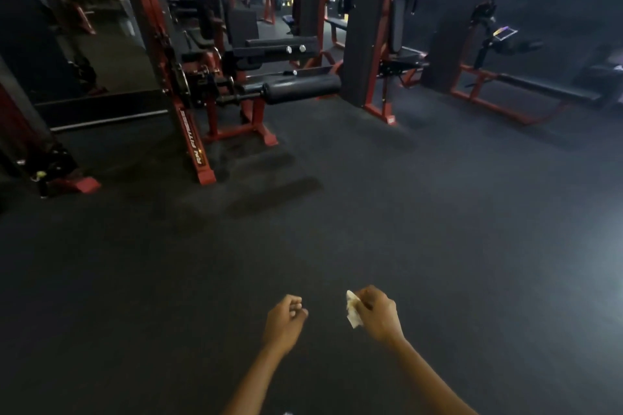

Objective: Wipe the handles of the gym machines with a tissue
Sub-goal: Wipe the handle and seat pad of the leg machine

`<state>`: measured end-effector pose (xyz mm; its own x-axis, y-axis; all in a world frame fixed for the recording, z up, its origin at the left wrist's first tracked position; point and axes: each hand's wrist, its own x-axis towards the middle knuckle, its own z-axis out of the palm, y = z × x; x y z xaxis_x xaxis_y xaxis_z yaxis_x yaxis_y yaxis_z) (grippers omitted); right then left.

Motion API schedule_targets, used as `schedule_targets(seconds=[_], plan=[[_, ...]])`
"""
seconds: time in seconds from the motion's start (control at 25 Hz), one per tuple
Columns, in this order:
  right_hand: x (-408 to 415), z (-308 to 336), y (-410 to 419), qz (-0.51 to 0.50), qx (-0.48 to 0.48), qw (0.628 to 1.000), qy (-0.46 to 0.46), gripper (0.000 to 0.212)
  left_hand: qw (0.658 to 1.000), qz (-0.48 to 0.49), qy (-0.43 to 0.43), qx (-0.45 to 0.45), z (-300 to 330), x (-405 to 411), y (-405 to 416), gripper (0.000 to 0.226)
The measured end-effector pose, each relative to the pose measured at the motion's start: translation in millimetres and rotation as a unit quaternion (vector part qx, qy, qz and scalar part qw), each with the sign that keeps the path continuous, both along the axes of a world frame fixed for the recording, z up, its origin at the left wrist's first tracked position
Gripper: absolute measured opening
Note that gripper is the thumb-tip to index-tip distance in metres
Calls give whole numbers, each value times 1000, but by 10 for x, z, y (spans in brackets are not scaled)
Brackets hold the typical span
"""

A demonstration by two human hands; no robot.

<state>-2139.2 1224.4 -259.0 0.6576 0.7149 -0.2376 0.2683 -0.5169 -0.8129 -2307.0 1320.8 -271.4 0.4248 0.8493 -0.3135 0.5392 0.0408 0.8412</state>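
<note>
My right hand (376, 313) grips a crumpled white tissue (353, 310) that sticks out on its left side. My left hand (285, 320) hangs beside it with fingers loosely curled and holds nothing. Both hands hover over the dark floor, well short of the machines. Straight ahead stands a red-framed leg machine (209, 84) with black roller pads (300, 91). To the right stands a cable machine with a black handle (488, 20) hanging on a cable.
Dark rubber floor (371, 212) stretches between me and the machines. A red and black frame foot (67, 184) lies at the left. A low bench rail (539, 91) runs at the right. More machines and a person stand far back left.
</note>
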Motion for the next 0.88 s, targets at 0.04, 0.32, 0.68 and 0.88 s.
schedule_targets(seconds=[0.04, 0.32, 0.68, 0.88], plan=[[196, 49, 321, 5, 2, 1000, -6, 14, 1000, -19, 2, 8, 46, 198, 356, 23], [1704, 212, 2249, -39, 47, 998, -25, 16, 994, -94, 13, 57, 212, 1858, 2477, 24], [4492, 546, 4604, -51, 49, 995, -76, 8, 993, -82, -14, 89, 475, 4458, 4900, 25], [5857, 874, 5775, -57, 63, 993, -87, 6, 990, -82, -37, 106, 773, 5886, 6087, 25]])
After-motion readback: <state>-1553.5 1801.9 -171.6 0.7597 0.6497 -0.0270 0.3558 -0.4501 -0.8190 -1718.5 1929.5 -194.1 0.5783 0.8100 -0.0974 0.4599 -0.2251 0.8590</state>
